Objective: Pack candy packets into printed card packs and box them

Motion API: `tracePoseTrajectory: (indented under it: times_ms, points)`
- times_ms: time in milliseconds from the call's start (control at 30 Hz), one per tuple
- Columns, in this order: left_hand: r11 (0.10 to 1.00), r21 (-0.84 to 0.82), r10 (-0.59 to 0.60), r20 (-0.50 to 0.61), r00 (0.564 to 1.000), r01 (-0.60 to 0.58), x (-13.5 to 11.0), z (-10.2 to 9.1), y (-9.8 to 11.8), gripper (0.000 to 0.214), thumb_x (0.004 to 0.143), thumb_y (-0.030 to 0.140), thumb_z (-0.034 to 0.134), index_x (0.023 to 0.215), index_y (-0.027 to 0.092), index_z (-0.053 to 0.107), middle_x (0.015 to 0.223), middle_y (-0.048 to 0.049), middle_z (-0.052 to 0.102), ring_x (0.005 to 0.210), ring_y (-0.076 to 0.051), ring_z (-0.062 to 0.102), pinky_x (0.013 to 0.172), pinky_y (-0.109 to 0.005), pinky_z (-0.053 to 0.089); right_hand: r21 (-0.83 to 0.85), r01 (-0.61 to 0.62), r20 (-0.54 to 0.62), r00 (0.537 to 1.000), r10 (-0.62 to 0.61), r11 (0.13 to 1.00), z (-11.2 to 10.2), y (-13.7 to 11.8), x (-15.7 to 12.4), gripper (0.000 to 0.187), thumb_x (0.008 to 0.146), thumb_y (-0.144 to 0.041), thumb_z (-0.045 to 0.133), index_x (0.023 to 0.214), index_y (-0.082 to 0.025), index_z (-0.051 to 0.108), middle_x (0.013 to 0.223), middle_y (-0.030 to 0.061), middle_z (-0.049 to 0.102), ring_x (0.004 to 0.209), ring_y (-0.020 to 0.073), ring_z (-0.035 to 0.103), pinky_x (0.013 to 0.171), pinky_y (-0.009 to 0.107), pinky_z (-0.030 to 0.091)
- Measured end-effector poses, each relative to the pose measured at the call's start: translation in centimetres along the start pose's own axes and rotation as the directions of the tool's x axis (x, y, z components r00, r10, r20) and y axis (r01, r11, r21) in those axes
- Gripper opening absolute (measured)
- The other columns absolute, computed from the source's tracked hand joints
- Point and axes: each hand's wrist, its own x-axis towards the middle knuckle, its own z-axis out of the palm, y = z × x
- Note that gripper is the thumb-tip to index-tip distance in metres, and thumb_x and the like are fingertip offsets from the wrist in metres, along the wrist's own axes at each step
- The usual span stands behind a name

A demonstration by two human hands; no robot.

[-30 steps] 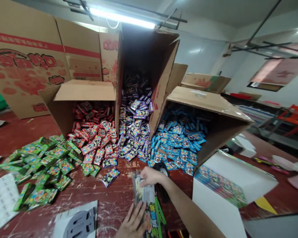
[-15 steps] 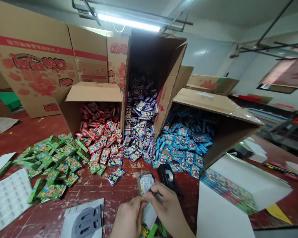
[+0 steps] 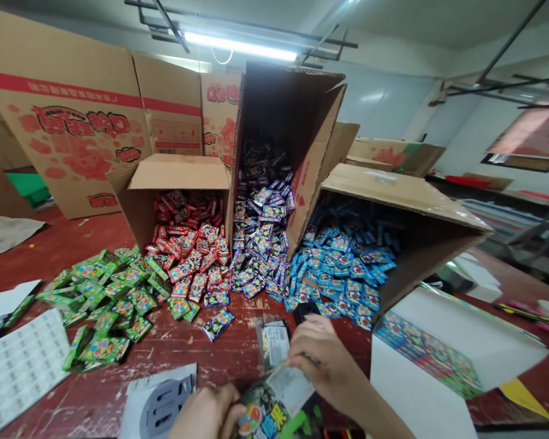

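Note:
A dark, green-printed candy packet (image 3: 274, 417) with a pale label lies in front of me at the bottom of the view. My left hand (image 3: 208, 411) has its fingers curled on the packet's left edge. Over its upper right side is my right hand (image 3: 318, 356), fingers bent and closed; what they pinch is hidden, though a small dark strip shows between them. Just behind these fingers stands a black tape dispenser (image 3: 305, 311), mostly covered by the hand. A clear bag with white printed slips (image 3: 275, 342) rests left of the right hand.
Loose green packs (image 3: 105, 289) lie at left. Tipped cartons spill red packs (image 3: 194, 259), purple packs (image 3: 260, 244) and blue packs (image 3: 343, 262). An open white display box (image 3: 416, 390) stands at right, a sticker sheet (image 3: 21, 372) at left, a grey-printed card (image 3: 162, 402) near my left hand.
My hands were together over the packet and have moved apart. The right hand went up and right to the tape dispenser; the left went down and left, uncovering the packet's print.

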Motion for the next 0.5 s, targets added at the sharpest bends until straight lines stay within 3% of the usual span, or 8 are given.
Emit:
tracePoseTrajectory:
  times_ms: [67, 100, 167, 200, 267, 333, 500]
  points:
    - [0.995, -0.099, 0.018, -0.005, 1.0, -0.019, 1.1, -0.7, 1.4, 0.024, 0.087, 0.037, 0.05, 0.072, 0.023, 0.061, 0.061, -0.0035, 0.067, 0.056, -0.019, 0.063, 0.051, -0.024, 0.036, 0.049, 0.011, -0.046, 0.999, -0.009, 0.999, 1.4, -1.3, 0.0, 0.015, 0.08, -0.019, 0.059, 0.068, -0.027, 0.064, 0.07, -0.0015, 0.067, 0.074, 0.0182, 0.062, 0.092, 0.039, 0.039]
    - [0.987, -0.16, 0.012, -0.012, 1.0, -0.014, 1.7, -1.2, 2.1, 0.026, 0.089, 0.037, 0.048, 0.07, 0.023, 0.061, 0.061, -0.0037, 0.067, 0.057, -0.019, 0.063, 0.052, -0.023, 0.037, 0.067, -0.029, -0.131, 0.991, 0.037, 0.997, 2.1, -1.6, -0.3, 0.009, 0.079, -0.02, 0.061, 0.077, -0.028, 0.066, 0.082, 0.0011, 0.068, 0.085, 0.0209, 0.062, 0.095, 0.04, 0.039]
    - [0.966, -0.258, -0.043, -0.063, 0.997, 0.025, 2.6, -2.1, 3.3, 0.031, 0.09, 0.036, 0.047, 0.067, 0.021, 0.06, 0.061, -0.003, 0.066, 0.056, -0.016, 0.06, 0.054, -0.021, 0.039, 0.138, -0.165, -0.326, 0.923, 0.202, 0.977, 3.1, -1.5, -1.2, 0.022, 0.076, -0.028, 0.066, 0.098, -0.027, 0.064, 0.107, 0.0062, 0.066, 0.105, 0.026, 0.057, 0.097, 0.041, 0.04]
    - [0.953, -0.298, -0.076, -0.097, 0.992, 0.044, 2.8, -2.4, 3.6, 0.032, 0.09, 0.036, 0.046, 0.066, 0.02, 0.06, 0.061, -0.0024, 0.065, 0.055, -0.015, 0.058, 0.055, -0.021, 0.039, 0.209, -0.238, -0.369, 0.879, 0.301, 0.949, 3.4, -1.2, -1.7, 0.028, 0.075, -0.033, 0.068, 0.102, -0.026, 0.064, 0.111, 0.0078, 0.064, 0.109, 0.0273, 0.055, 0.094, 0.04, 0.043]
    - [0.93, -0.362, -0.128, -0.143, 0.981, 0.069, 2.9, -2.4, 3.5, 0.033, 0.09, 0.037, 0.048, 0.064, 0.019, 0.059, 0.058, -0.0008, 0.061, 0.053, -0.014, 0.054, 0.054, -0.02, 0.038, 0.393, -0.366, -0.267, 0.832, 0.486, 0.843, 3.7, -0.5, -2.4, 0.027, 0.076, -0.043, 0.065, 0.094, -0.022, 0.066, 0.097, 0.0083, 0.068, 0.098, 0.0268, 0.061, 0.08, 0.034, 0.05]
    - [0.902, -0.424, -0.141, -0.119, 0.983, 0.078, 2.8, -2.0, 3.2, 0.034, 0.088, 0.038, 0.05, 0.063, 0.018, 0.059, 0.057, -0.0001, 0.056, 0.054, -0.013, 0.051, 0.054, -0.02, 0.037, 0.535, -0.446, -0.106, 0.807, 0.581, 0.717, 3.7, -0.1, -2.6, 0.031, 0.078, -0.049, 0.061, 0.076, -0.018, 0.067, 0.073, 0.0056, 0.068, 0.074, 0.0222, 0.063, 0.065, 0.028, 0.05]
    - [0.799, -0.586, -0.201, -0.054, 0.978, 0.132, 3.9, -2.2, 3.8, 0.036, 0.081, 0.044, 0.058, 0.059, 0.016, 0.059, 0.065, -0.0012, 0.051, 0.061, -0.014, 0.051, 0.055, -0.02, 0.041, 0.626, -0.472, -0.076, 0.756, 0.65, 0.621, 5.1, -0.5, -2.0, 0.039, 0.063, -0.053, 0.072, 0.055, -0.016, 0.06, 0.054, 0.0001, 0.057, 0.053, 0.0133, 0.05, 0.052, 0.023, 0.04]
